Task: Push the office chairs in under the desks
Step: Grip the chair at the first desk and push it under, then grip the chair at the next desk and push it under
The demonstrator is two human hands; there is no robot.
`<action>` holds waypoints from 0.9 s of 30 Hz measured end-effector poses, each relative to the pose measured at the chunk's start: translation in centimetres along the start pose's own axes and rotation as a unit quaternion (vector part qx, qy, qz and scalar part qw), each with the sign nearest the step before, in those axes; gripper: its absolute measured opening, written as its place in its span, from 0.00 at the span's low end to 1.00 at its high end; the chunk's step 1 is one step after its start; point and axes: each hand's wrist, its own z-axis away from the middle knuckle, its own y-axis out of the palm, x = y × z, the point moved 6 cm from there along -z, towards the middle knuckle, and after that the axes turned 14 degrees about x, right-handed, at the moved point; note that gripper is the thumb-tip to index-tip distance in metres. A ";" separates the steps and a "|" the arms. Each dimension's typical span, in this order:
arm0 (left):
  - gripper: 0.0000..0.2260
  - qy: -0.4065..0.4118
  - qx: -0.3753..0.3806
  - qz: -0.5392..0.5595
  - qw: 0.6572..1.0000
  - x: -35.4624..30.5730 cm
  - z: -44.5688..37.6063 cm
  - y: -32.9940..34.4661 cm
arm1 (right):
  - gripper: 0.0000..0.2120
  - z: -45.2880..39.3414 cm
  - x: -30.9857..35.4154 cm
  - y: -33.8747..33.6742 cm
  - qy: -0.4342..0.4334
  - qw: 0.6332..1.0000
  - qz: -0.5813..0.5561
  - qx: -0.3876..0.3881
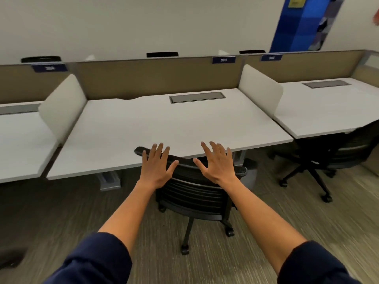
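Note:
A black office chair [192, 193] stands straight ahead with its back against the front edge of the middle white desk [164, 124], its seat hidden below the top. My left hand [156, 168] and my right hand [217, 163] hover over the top rim of the chair back, fingers spread, holding nothing; whether the palms touch the rim I cannot tell. A second black office chair [336, 160] sits at the right desk [328, 111], turned at an angle and partly under its top.
White side screens [259, 87] split the desks, with tan panels behind. A third desk [20, 140] lies at the left. Grey desk feet [109, 180] rest on the carpet. A dark object [11, 257] lies on the floor at lower left.

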 end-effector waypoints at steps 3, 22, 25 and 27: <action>0.34 -0.026 -0.008 -0.018 0.999 1.0 2.2 -0.6 | 0.39 -0.5 3.0 -0.2 -0.037 0.999 0.006 -0.010; 0.35 -0.278 -0.068 0.005 0.958 25.1 33.7 -1.7 | 0.41 10.4 39.8 6.8 -0.311 0.950 0.022 0.026; 0.34 -0.321 -0.088 0.015 0.943 29.7 42.4 -1.6 | 0.41 16.1 47.5 8.0 -0.353 0.935 0.019 0.030; 0.34 -0.345 -0.100 0.023 0.933 33.1 48.8 -1.5 | 0.42 20.2 52.9 8.7 -0.383 0.923 0.016 0.028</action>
